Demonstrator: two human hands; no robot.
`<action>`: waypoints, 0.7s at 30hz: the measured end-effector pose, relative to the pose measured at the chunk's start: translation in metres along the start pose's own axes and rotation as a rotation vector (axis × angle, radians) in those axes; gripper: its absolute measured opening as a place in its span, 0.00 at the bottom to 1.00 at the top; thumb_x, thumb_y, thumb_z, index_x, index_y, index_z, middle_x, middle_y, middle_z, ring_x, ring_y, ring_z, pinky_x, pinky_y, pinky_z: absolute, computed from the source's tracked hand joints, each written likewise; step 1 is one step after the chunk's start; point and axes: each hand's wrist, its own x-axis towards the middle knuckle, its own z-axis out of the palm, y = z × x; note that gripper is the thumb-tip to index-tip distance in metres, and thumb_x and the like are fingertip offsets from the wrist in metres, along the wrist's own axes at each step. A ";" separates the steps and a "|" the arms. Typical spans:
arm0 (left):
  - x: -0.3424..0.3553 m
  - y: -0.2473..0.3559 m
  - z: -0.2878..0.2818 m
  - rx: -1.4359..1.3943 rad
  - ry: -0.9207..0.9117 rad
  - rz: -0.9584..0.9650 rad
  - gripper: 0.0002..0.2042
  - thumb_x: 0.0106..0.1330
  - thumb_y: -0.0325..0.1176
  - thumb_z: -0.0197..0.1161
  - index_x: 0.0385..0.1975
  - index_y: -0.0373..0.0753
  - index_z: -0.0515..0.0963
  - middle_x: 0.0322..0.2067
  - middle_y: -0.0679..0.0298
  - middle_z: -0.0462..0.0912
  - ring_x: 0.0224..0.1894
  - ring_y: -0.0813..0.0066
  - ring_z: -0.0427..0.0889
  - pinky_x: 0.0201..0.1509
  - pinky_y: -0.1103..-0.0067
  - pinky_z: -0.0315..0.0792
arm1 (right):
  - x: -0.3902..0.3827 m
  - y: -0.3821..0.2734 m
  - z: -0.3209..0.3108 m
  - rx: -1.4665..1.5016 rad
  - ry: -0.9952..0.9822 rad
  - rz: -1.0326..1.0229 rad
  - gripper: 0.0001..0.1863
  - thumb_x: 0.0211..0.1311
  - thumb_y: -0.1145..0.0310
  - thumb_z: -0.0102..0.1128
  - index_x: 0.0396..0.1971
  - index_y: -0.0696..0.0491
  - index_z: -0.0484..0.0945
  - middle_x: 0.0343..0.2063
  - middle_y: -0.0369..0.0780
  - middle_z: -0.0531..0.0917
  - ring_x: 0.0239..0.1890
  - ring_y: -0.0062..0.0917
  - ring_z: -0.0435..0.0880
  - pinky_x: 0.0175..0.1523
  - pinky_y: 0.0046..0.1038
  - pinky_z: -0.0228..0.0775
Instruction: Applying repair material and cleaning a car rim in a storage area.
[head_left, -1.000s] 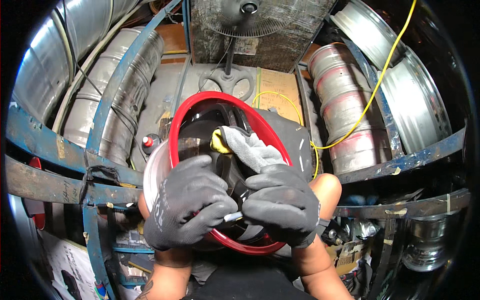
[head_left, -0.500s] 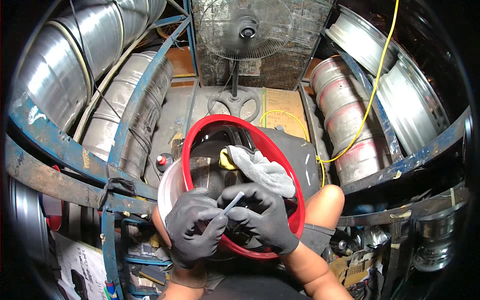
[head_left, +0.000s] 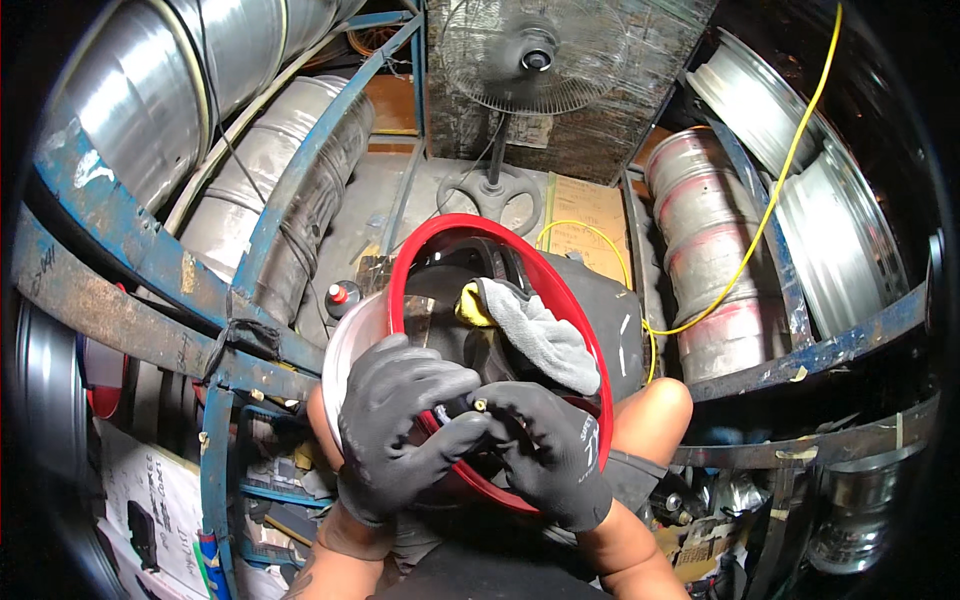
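Both my hands wear dark grey gloves and meet above the near side of a wheel rim [head_left: 565, 290] with a red lip and a black inside. My left hand [head_left: 405, 425] curls its fingers and thumb around a small, dark, stick-like piece [head_left: 480, 405] with a yellowish end. At that end my right hand [head_left: 548, 450] pinches the same piece between closed fingertips. Most of the piece is hidden by the gloves, so its kind cannot be made out. A grey and yellow cloth [head_left: 540, 335] lies draped inside the rim, beyond my right hand.
Blue metal racks [head_left: 270, 230] with silver rim barrels [head_left: 270, 170] stand on the left. More rims [head_left: 705, 250] line the right side, with a yellow hose [head_left: 765, 225] hanging across them. A fan [head_left: 537, 62] stands ahead. A red-capped bottle [head_left: 341, 297] sits left of the wheel.
The greyish stick that pointed up between my hands is now turned and mostly covered by my fingers, with a yellowish end showing. The whole view has shifted slightly.
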 end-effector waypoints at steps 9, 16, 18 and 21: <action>-0.007 -0.004 0.008 -0.336 0.164 -0.041 0.08 0.50 0.26 0.73 0.32 0.37 0.85 0.32 0.61 0.86 0.44 0.59 0.84 0.61 0.62 0.70 | 0.004 -0.018 0.006 -0.031 0.071 -0.112 0.21 0.52 0.75 0.69 0.49 0.55 0.79 0.39 0.45 0.83 0.43 0.40 0.83 0.50 0.37 0.75; 0.018 -0.003 0.001 -0.225 -0.019 0.116 0.13 0.53 0.34 0.75 0.38 0.38 0.85 0.36 0.60 0.84 0.46 0.62 0.82 0.57 0.67 0.72 | -0.005 -0.014 0.015 0.291 0.439 0.022 0.10 0.57 0.74 0.70 0.39 0.58 0.83 0.37 0.44 0.85 0.40 0.34 0.84 0.50 0.33 0.75; 0.042 -0.015 -0.012 -0.244 -0.084 -0.006 0.15 0.58 0.35 0.70 0.43 0.36 0.83 0.40 0.60 0.83 0.44 0.67 0.82 0.54 0.74 0.72 | -0.008 -0.002 0.007 0.119 0.304 0.037 0.10 0.57 0.81 0.65 0.39 0.62 0.80 0.36 0.43 0.84 0.39 0.26 0.83 0.48 0.27 0.75; 0.077 -0.065 -0.019 -0.682 0.053 -0.173 0.15 0.71 0.38 0.58 0.49 0.33 0.79 0.43 0.63 0.83 0.42 0.77 0.79 0.51 0.79 0.72 | -0.012 0.007 0.008 0.027 0.136 0.149 0.10 0.55 0.80 0.68 0.38 0.58 0.82 0.33 0.43 0.84 0.36 0.25 0.82 0.44 0.26 0.74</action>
